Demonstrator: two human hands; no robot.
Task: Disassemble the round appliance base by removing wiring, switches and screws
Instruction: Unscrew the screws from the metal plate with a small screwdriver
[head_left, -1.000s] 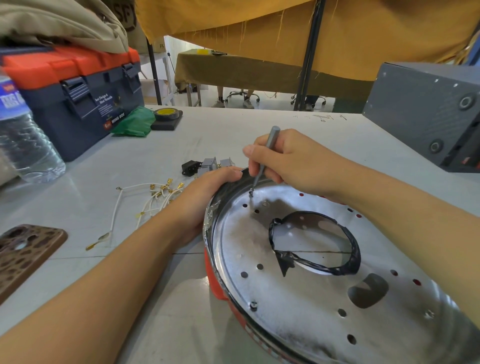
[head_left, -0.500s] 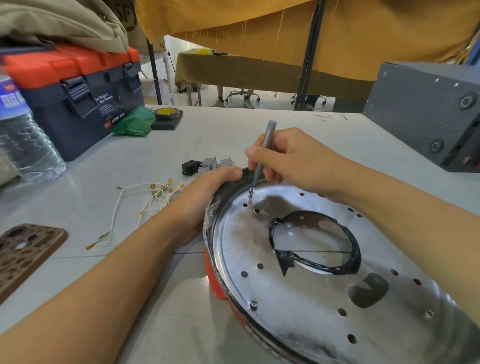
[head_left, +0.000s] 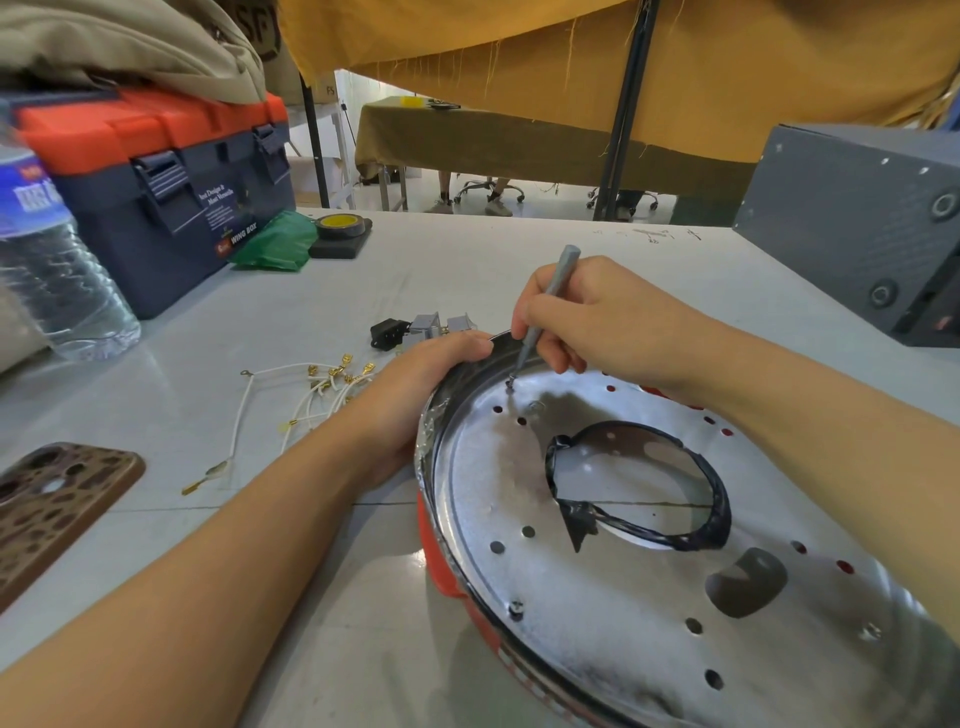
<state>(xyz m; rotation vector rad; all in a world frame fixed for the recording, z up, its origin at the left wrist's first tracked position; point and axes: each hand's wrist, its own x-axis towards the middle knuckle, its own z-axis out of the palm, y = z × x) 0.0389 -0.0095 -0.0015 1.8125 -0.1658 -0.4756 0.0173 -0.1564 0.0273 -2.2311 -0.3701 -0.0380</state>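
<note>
- Your round appliance base (head_left: 649, 613) is cut off by the lower and right picture edges.
- Your right hand (head_left: 597, 322) covers the middle of the screwdriver (head_left: 558, 283).
- The screw (head_left: 510, 385) under its tip is too small to tell its head type.
- The water bottle (head_left: 52, 260) is cut off at the left edge.
- The phone (head_left: 57, 499) is cut off at the left edge.
</note>
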